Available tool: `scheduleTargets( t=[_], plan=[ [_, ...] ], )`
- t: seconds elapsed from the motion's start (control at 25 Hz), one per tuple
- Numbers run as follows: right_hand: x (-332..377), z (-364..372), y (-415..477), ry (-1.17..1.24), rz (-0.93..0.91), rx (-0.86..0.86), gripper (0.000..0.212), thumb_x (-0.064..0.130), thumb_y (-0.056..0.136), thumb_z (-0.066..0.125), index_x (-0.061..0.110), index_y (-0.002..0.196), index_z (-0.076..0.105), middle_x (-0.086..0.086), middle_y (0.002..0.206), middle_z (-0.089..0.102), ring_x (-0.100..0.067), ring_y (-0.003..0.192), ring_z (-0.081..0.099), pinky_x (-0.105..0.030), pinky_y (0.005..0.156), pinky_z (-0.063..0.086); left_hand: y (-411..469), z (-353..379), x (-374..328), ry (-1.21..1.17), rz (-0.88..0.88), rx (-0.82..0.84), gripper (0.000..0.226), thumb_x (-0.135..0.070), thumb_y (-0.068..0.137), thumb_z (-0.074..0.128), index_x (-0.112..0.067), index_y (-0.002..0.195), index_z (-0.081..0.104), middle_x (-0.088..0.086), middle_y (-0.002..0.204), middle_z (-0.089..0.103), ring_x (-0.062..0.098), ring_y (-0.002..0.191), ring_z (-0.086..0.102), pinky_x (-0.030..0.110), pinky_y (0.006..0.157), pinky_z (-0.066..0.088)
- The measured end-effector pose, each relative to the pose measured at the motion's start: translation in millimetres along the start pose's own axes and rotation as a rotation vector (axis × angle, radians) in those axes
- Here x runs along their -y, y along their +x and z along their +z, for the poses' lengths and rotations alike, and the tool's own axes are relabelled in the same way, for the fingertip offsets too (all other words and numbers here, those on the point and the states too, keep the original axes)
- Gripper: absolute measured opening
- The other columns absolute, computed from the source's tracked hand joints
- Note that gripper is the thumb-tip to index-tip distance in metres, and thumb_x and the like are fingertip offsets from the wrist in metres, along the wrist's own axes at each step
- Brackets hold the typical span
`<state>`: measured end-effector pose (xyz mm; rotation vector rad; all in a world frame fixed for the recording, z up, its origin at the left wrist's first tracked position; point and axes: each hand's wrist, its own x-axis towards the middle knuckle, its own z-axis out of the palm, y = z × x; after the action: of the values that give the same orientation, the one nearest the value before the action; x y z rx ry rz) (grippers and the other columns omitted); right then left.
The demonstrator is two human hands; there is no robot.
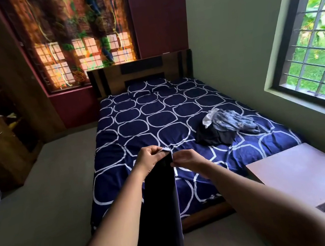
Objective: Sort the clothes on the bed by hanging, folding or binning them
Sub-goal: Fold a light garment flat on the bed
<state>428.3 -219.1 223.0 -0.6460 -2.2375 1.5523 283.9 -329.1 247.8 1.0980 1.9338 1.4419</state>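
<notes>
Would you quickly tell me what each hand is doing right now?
Left hand: pinches the dark garment's top edge.
Right hand: pinches the same garment.

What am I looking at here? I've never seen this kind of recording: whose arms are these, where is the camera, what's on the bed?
No machine: the grips are a person's bare hands. The single picture comes from a camera worn on the head, looking forward and down. The left grip and right grip both pinch the top of a dark garment, which hangs down before the bed. On the bed lies a small pile of clothes. A table stands at right.
</notes>
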Motion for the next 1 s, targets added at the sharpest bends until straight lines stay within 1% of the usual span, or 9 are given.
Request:
scheduleTargets(
  t=[0.12,0.24,0.32,0.44,0.56,0.68,0.8,0.88,1.0],
  plan=[
    [5.7,7.2,1.6,-0.146,-0.014,-0.071,0.018,0.004,0.080,0.072,0.019,0.074,0.063,0.005,0.069,0.056,-0.005,0.064,0.047,-0.030,0.073,0.042,0.3,-11.8,-4.1,0.076,0.084,-0.081,0.008,-0.016,0.079,0.077,-0.011,0.085,0.075,-0.002,0.080,0.072,0.011,0.078,0.063,0.039,0.085,0.051],
    [27.2,9.7,-4.1,-0.066,-0.060,-0.122,0.011,0.001,0.089,0.060,0.008,0.081,0.060,0.000,0.070,0.048,-0.003,0.061,0.039,-0.020,0.064,0.033,1.0,-19.4,-0.1,0.253,0.115,-0.220,0.013,-0.030,0.076,0.078,-0.023,0.087,0.078,-0.015,0.101,0.066,0.008,0.100,0.061,0.049,0.110,0.031],
    [39.5,5.9,-4.7,0.004,-0.091,-0.139,0.024,-0.002,0.092,0.054,0.013,0.074,0.052,0.009,0.062,0.044,0.002,0.054,0.037,-0.015,0.057,0.030,0.9,-21.1,4.0,0.215,0.113,-0.264,0.006,-0.040,0.071,0.077,-0.041,0.077,0.073,-0.024,0.097,0.062,0.008,0.101,0.061,0.053,0.106,0.035],
    [55.1,-8.2,0.2,-0.173,-0.100,-0.123,0.029,0.006,0.092,0.056,0.022,0.068,0.050,0.011,0.056,0.041,0.001,0.044,0.036,-0.017,0.050,0.029,6.4,-19.0,16.7,0.151,0.076,-0.205,0.010,-0.053,0.063,0.078,-0.053,0.064,0.068,-0.025,0.097,0.062,0.009,0.099,0.063,0.052,0.101,0.041],
    [65.4,-19.9,2.2,-0.345,-0.083,-0.106,0.021,0.013,0.090,0.058,0.021,0.071,0.054,0.008,0.056,0.044,0.001,0.043,0.040,-0.016,0.048,0.031,9.9,-11.2,19.9,0.096,-0.053,-0.124,0.044,-0.081,0.043,0.071,-0.047,0.071,0.072,-0.016,0.095,0.068,0.016,0.098,0.067,0.051,0.099,0.045],
    [65.2,-24.2,-0.9,-0.333,-0.074,-0.160,0.011,0.013,0.085,0.062,0.020,0.077,0.060,0.007,0.060,0.049,-0.002,0.052,0.041,-0.020,0.054,0.036,-2.5,-3.2,-7.3,0.249,-0.191,-0.186,0.035,-0.057,0.072,0.071,-0.024,0.084,0.075,0.000,0.090,0.074,0.023,0.093,0.068,0.029,0.079,0.047],
    [60.0,-29.4,-1.0,-0.322,-0.054,-0.154,0.010,0.011,0.085,0.061,0.015,0.075,0.062,0.007,0.059,0.048,-0.004,0.052,0.039,-0.019,0.052,0.034,0.5,7.0,-24.0,0.196,-0.524,-0.062,0.047,-0.045,0.098,0.043,-0.006,0.107,0.068,0.007,0.108,0.069,0.026,0.102,0.064,0.026,0.066,0.042],
    [56.5,-35.7,1.4,-0.301,-0.043,-0.165,0.016,0.009,0.086,0.059,0.017,0.072,0.058,0.004,0.061,0.049,-0.005,0.052,0.038,-0.020,0.052,0.033,4.9,18.6,-30.1,-0.019,-0.732,0.097,0.062,-0.053,0.101,0.023,-0.005,0.101,0.061,0.004,0.094,0.066,0.018,0.081,0.064,0.027,0.076,0.043],
    [53.0,-46.2,4.3,-0.288,-0.037,-0.153,0.008,0.009,0.087,0.057,0.009,0.081,0.061,-0.001,0.065,0.049,-0.008,0.056,0.039,-0.022,0.053,0.033,15.0,32.1,-33.9,-0.051,-0.825,0.210,0.067,-0.060,0.098,0.018,-0.006,0.092,0.058,0.002,0.069,0.064,0.012,0.047,0.059,0.023,0.052,0.044]
  ],
)
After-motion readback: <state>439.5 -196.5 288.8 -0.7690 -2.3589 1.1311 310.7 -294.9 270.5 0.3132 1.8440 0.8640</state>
